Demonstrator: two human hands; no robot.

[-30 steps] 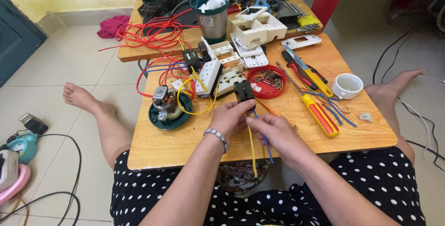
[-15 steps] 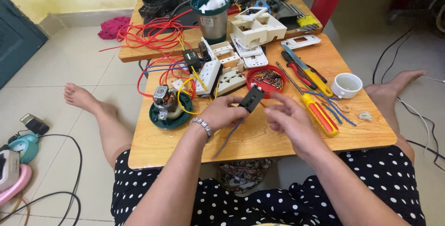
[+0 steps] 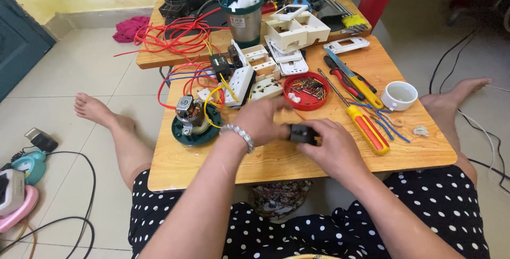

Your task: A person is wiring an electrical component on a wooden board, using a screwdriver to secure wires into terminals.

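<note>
Black and small, the plastic electrical part sits at the middle of the frame, pinched between both hands just above the wooden surface.

Left of centre, a small motor on a dark green round base stands on the surface, with yellow and red wires looping away toward the upper left. The left hand, a metal bracelet at its wrist, has its fingers closed on the part's left end. The right hand is clamped over the part's right side, covering most of it, so its exact shape cannot be told.

The part looks rigid, light and hard-shelled, probably smooth enough to slip if held only by the fingertips. It seems best gripped across its flat sides. Any small terminals or clips on it are hidden and should be treated as breakable.

Above the hands lie white socket plates and a red lid of screws. Toward the right of the frame rest a red-and-yellow screwdriver, pliers and a white cup.
</note>
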